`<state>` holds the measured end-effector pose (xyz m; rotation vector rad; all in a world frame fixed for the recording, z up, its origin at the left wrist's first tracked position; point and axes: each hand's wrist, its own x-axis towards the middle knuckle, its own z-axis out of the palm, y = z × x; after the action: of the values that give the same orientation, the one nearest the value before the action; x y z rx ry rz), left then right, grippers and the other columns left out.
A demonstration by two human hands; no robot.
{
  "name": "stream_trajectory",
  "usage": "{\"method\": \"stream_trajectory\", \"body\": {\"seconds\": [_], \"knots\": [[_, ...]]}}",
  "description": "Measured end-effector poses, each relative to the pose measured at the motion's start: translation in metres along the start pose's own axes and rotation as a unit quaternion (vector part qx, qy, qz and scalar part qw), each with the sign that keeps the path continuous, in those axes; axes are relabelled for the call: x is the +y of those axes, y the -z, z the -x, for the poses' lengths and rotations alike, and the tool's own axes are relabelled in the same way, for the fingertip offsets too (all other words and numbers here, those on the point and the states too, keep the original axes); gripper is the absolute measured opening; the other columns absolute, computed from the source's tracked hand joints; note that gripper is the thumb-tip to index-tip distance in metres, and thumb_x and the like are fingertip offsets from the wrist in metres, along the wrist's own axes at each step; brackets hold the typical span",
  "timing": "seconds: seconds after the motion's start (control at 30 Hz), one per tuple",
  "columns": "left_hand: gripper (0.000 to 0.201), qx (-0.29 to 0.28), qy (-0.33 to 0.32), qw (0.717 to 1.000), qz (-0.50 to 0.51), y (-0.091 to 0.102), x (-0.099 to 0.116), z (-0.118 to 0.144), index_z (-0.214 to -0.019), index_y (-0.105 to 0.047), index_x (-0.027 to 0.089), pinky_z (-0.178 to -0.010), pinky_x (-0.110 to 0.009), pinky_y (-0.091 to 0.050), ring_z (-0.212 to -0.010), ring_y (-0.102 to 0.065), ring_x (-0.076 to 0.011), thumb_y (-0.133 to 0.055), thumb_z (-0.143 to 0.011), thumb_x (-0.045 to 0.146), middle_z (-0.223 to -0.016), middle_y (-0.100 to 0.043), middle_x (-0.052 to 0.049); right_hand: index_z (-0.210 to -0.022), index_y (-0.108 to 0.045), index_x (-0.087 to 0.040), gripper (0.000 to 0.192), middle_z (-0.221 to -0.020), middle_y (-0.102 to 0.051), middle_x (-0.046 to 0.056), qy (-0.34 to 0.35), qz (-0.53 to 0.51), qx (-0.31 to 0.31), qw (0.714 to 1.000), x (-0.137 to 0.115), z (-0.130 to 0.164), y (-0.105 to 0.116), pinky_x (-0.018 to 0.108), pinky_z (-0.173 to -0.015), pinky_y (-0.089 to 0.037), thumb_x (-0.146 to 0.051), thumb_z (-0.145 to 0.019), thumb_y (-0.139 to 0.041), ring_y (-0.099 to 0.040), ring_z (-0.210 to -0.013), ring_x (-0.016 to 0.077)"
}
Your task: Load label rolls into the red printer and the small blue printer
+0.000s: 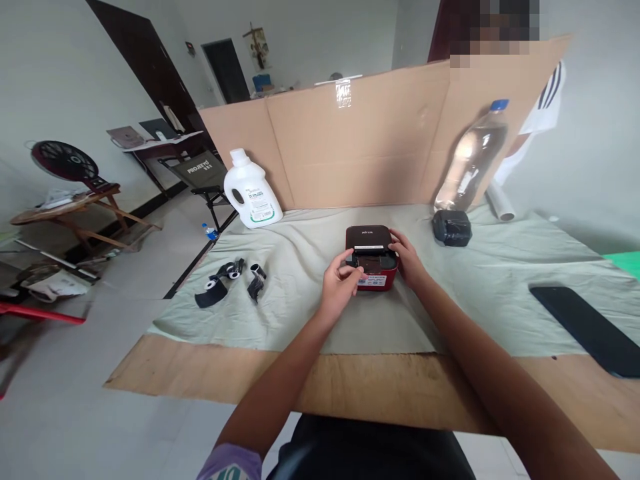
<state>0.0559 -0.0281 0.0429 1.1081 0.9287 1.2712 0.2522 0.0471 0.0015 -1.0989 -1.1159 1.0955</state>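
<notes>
Red box (pixel 373 267) between hands: left hand (pixel 339 283) pinching front edge, right hand (pixel 410 260) cupping side

Both arms come up from the bottom of the frame, bare from above the elbow down to the left hand (pixel 341 283) and right hand (pixel 409 259), with no watch, ring or glove showing. At the bottom edge, left of centre, the left arm leaves a short lilac sleeve (pixel 231 465) with a teal and white print. Between the arms, bottom centre, lies dark, plain black clothing (pixel 370 450).
</notes>
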Motion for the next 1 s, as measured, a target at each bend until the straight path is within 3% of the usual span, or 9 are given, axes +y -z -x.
{"method": "stream_trajectory", "body": {"seconds": [0.17,0.37,0.67,0.8,0.9,1.0], "knots": [[0.077,-0.007,-0.003,1.000,0.002,-0.002,-0.002,0.001,-0.139,-0.051,0.014,-0.045,-0.022,-0.031,-0.041,-0.040,-0.0037,-0.079,-0.075,0.044,-0.073,-0.073,-0.002,-0.135,-0.057,-0.026,0.061,-0.138,-0.064,0.005,0.061,0.006,0.005,0.998,0.011,0.004,-0.007,0.038,-0.103,-0.049,-0.058,-0.083,-0.052,-0.058,-0.127,0.0236],[0.076,-0.018,0.005,1.000,-0.002,-0.009,-0.007,0.003,-0.138,-0.051,0.013,-0.045,-0.022,-0.032,-0.041,-0.041,-0.0038,-0.079,-0.074,0.044,-0.074,-0.074,-0.002,-0.139,-0.056,-0.028,0.069,-0.135,-0.066,0.004,0.083,0.042,0.000,0.996,0.007,0.009,-0.011,0.040,-0.103,-0.050,-0.072,-0.087,-0.040,-0.061,-0.125,0.0226],[0.063,0.019,-0.038,0.999,-0.016,-0.004,-0.007,0.000,-0.133,-0.057,0.016,-0.048,-0.022,-0.035,-0.044,-0.041,-0.0056,-0.074,-0.081,0.048,-0.071,-0.069,0.001,-0.140,-0.053,-0.022,0.067,-0.137,-0.064,0.007,0.052,0.007,0.004,0.999,0.009,0.005,-0.010,0.037,-0.101,-0.051,-0.051,-0.080,-0.049,-0.062,-0.123,0.0246],[0.041,0.066,-0.118,0.977,-0.163,0.012,-0.010,-0.011,-0.122,-0.068,0.019,-0.062,-0.023,-0.044,-0.063,-0.054,-0.0119,-0.060,-0.093,0.047,-0.072,-0.064,0.000,-0.140,-0.053,-0.023,0.067,-0.133,-0.067,0.006,0.042,0.010,0.007,0.999,0.007,0.004,-0.011,0.037,-0.100,-0.052,-0.047,-0.077,-0.048,-0.065,-0.117,0.0244],[0.035,0.037,-0.135,0.943,-0.303,0.023,-0.011,-0.018,-0.121,-0.072,0.023,-0.073,-0.027,-0.048,-0.072,-0.059,-0.0161,-0.052,-0.098,0.041,-0.077,-0.068,-0.003,-0.139,-0.053,-0.023,0.066,-0.133,-0.067,0.006,0.043,0.009,0.005,0.999,0.006,0.004,-0.010,0.038,-0.100,-0.052,-0.045,-0.076,-0.049,-0.065,-0.116,0.0244],[0.034,0.028,-0.138,0.918,-0.372,0.027,-0.010,-0.020,-0.122,-0.071,0.026,-0.076,-0.028,-0.048,-0.074,-0.062,-0.0183,-0.048,-0.100,0.036,-0.081,-0.071,-0.003,-0.139,-0.053,-0.024,0.065,-0.133,-0.066,0.006,0.043,0.001,0.000,0.999,0.008,0.003,-0.009,0.038,-0.102,-0.051,-0.043,-0.077,-0.049,-0.065,-0.116,0.0239]]}}
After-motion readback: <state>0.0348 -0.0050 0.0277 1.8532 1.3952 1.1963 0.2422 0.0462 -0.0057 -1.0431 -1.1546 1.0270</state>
